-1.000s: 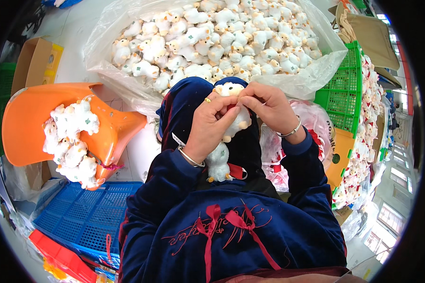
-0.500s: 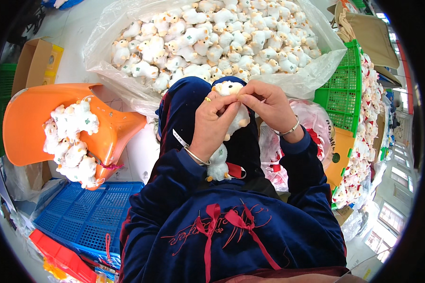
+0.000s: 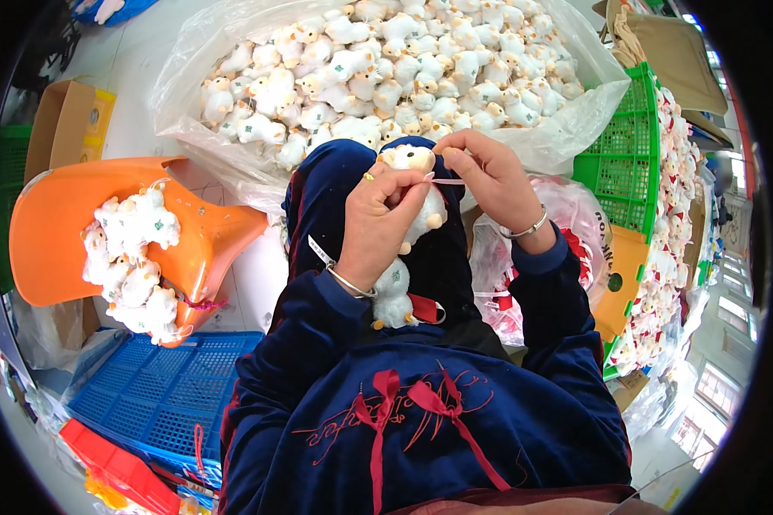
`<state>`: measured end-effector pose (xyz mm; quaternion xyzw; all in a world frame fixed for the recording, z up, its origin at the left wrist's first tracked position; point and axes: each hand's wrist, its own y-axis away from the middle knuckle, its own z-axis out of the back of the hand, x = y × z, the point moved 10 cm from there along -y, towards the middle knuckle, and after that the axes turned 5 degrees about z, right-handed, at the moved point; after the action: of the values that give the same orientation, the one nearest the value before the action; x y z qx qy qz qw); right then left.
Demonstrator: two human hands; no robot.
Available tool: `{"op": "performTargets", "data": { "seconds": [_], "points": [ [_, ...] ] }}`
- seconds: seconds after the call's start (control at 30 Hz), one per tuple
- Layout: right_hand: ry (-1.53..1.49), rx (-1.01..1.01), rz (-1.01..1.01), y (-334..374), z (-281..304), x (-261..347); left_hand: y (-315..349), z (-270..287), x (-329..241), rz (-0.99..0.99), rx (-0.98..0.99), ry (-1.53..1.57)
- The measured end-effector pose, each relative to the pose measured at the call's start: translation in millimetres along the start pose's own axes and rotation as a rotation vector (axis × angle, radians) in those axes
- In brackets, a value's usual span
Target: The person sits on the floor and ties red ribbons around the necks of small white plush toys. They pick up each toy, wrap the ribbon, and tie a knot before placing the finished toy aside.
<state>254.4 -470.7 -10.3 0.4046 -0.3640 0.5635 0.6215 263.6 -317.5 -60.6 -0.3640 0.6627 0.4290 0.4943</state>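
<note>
A white plush toy animal (image 3: 431, 215) with a cream head lies across my knees. My left hand (image 3: 378, 215) is closed at its neck, thumb and forefinger pinching a thin pale pink ribbon (image 3: 447, 181). That ribbon stretches from those fingertips to my right hand (image 3: 487, 176), which is closed on it beside the toy's head. The right fingertips partly hide the ribbon's end. A second white plush toy (image 3: 393, 296) with a small green mark rests in my lap below my left wrist, beside a red strap (image 3: 425, 309).
A clear plastic bag (image 3: 176, 94) heaped with white plush toys lies ahead. To the left stand an orange chair (image 3: 47, 232) holding several toys and a blue crate (image 3: 146, 386). On the right are a green crate (image 3: 614, 184), a yellow panel (image 3: 620, 283) and a clear bag (image 3: 489, 266) of red-and-white items.
My hands have drawn apart slightly, the left moving down and left. A length of pink ribbon now shows between them. The toy has shifted a little left.
</note>
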Motion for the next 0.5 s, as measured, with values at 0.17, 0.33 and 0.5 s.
{"op": "performTargets", "data": {
  "seconds": [0.17,0.33,0.5],
  "points": [
    [0.242,0.296,-0.124,2.7,-5.7,-17.5,1.2,-0.2,-15.6,-0.214,0.020,-0.121],
    [-0.011,0.394,-0.190,6.2,-16.6,-19.6,-2.5,4.8,-6.2,-0.094,0.081,-0.074],
    [0.180,0.238,0.006,-6.2,-10.5,-2.7,-3.6,4.8,-5.8,-0.120,0.152,-0.055]
  ]
}}
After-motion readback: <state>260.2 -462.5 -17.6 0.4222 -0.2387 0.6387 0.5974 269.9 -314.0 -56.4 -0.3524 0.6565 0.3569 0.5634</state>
